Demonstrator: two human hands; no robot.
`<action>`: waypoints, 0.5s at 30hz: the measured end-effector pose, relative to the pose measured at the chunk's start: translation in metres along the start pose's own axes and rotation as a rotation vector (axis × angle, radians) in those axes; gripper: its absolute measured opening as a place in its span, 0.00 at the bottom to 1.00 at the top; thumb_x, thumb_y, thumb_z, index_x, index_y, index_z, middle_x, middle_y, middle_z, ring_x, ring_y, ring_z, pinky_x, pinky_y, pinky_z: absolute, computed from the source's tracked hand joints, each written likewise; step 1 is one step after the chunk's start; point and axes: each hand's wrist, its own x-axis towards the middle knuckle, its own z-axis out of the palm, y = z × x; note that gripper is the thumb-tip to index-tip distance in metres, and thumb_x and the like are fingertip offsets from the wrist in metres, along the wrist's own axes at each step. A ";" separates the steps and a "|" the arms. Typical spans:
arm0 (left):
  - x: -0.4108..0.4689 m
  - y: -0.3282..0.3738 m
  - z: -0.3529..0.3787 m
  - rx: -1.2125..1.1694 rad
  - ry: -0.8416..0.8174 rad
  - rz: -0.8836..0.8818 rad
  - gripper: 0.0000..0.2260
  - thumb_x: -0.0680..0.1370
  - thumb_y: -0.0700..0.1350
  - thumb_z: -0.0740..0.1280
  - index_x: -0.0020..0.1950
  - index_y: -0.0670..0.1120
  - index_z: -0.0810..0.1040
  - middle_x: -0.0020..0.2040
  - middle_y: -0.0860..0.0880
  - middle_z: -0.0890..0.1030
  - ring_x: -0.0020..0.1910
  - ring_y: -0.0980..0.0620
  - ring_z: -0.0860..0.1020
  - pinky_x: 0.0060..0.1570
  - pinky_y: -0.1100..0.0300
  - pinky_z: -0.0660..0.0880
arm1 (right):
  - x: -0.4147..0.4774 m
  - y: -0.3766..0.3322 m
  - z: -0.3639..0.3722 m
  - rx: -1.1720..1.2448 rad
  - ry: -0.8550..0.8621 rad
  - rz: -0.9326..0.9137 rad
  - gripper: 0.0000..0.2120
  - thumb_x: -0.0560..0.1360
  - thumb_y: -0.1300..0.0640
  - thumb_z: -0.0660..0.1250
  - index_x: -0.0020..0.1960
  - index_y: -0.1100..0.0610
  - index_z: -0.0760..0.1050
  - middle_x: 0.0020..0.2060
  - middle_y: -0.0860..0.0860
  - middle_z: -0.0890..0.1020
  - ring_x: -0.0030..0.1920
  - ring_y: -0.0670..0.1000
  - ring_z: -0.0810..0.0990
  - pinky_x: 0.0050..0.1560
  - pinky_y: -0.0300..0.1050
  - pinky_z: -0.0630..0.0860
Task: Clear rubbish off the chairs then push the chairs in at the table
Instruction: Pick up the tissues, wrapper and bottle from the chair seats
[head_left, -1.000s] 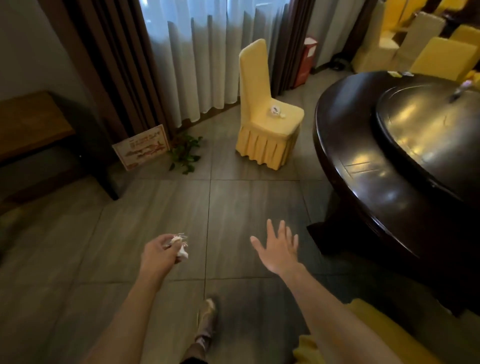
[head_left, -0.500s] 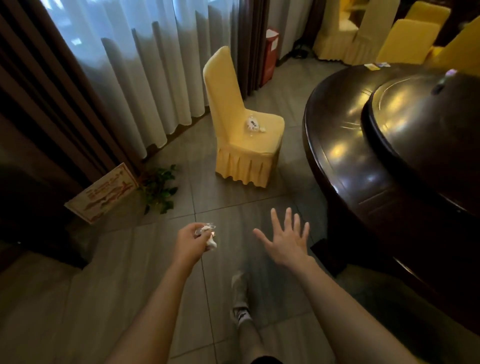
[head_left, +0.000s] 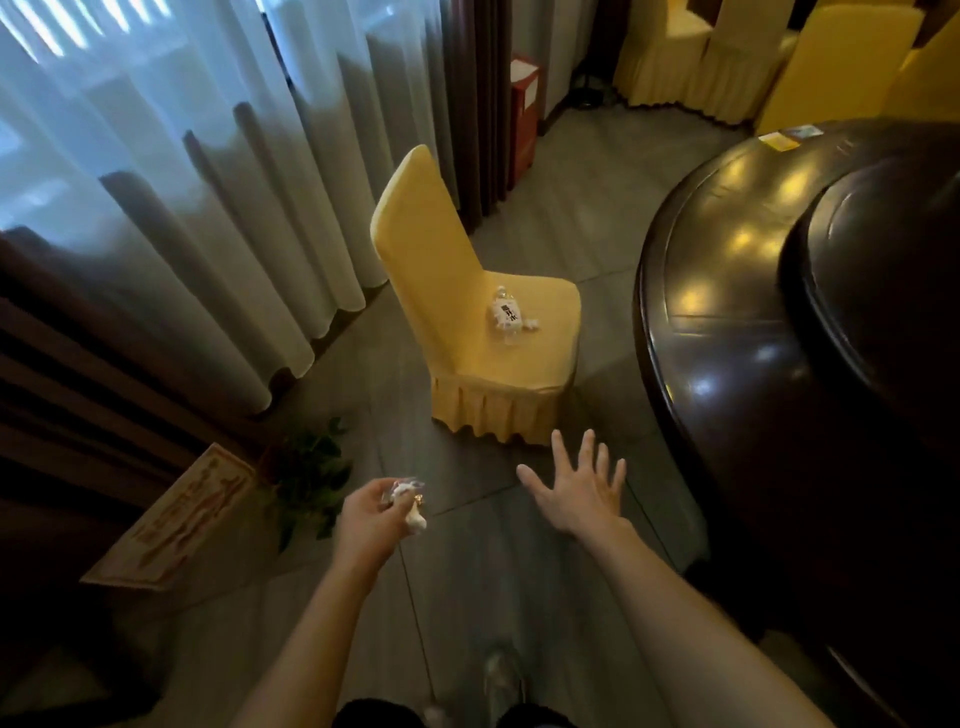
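Note:
A yellow-covered chair (head_left: 524, 364) stands on the tiled floor, pulled away from the dark round table (head_left: 727, 312) on the right. On its seat lies a crumpled clear bottle with a white label (head_left: 506, 314), beside a small white scrap. My left hand (head_left: 371, 519) is closed on a wad of white and clear rubbish (head_left: 410, 506), low and left of the chair. My right hand (head_left: 579, 491) hangs open with fingers spread, just in front of the chair's skirt, touching nothing.
White sheer curtains (head_left: 208, 182) and dark drapes line the left. A leafy plant (head_left: 306, 478) and a leaning framed picture (head_left: 176, 514) sit on the floor at left. A red box (head_left: 523, 119) stands by the drape. More yellow chairs (head_left: 737, 57) stand far right.
I have walked closer to the chair, which now looks larger and nearer. Both hands keep their pose, the left still closed on the rubbish.

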 end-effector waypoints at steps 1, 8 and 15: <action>0.021 0.007 0.001 0.002 -0.001 -0.005 0.08 0.79 0.43 0.69 0.49 0.57 0.79 0.48 0.49 0.83 0.46 0.50 0.84 0.41 0.55 0.84 | 0.019 -0.008 -0.006 0.002 -0.008 0.005 0.44 0.71 0.22 0.37 0.81 0.43 0.38 0.81 0.59 0.39 0.80 0.63 0.39 0.74 0.66 0.34; 0.188 0.057 0.006 -0.019 -0.077 -0.039 0.07 0.79 0.43 0.69 0.56 0.48 0.82 0.48 0.46 0.85 0.44 0.51 0.85 0.40 0.56 0.84 | 0.154 -0.070 -0.032 0.052 -0.044 0.102 0.45 0.72 0.22 0.39 0.81 0.45 0.39 0.81 0.60 0.40 0.80 0.64 0.41 0.76 0.66 0.38; 0.334 0.121 0.018 -0.071 -0.264 -0.063 0.08 0.79 0.43 0.69 0.57 0.48 0.81 0.48 0.45 0.85 0.45 0.49 0.86 0.42 0.53 0.84 | 0.274 -0.126 -0.057 0.110 -0.063 0.215 0.46 0.71 0.22 0.41 0.81 0.45 0.39 0.81 0.59 0.40 0.80 0.63 0.43 0.77 0.64 0.41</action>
